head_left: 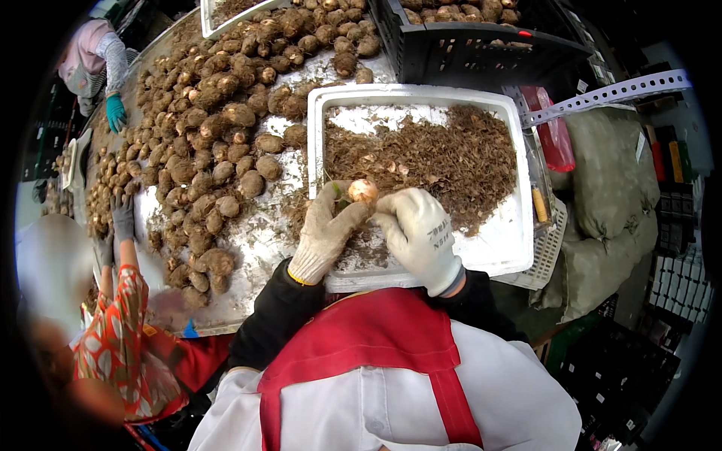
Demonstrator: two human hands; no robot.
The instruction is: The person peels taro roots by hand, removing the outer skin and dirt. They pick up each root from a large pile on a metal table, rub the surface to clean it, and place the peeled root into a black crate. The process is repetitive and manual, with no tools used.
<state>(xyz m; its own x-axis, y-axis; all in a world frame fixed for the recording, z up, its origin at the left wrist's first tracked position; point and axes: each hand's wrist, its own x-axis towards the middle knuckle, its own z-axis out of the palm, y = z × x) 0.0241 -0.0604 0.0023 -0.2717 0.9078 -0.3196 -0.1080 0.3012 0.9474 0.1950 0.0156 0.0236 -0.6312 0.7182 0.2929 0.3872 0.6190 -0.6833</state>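
My left hand [323, 234], in a cream knit glove, grips a small taro [363, 191] whose pale, pinkish trimmed face points up. Close against its right side is my right hand [418, 234], in a white glove with dark print, its fingers curled and pinched together. Whatever those fingertips hold is hidden. Both hands are over the near part of a white foam box [421, 92]. Brown fibrous peelings [451, 158] fill much of that box, with a few pale scraps [397, 168] among them.
Hairy brown taros [226, 113] are heaped on the table to the left. A black crate [489, 64] with more taros stands behind the box. A perforated metal bar [609, 98] and stuffed sacks [605, 173] are right. Co-workers' grey-gloved [122, 218] and green-gloved [115, 113] hands are left.
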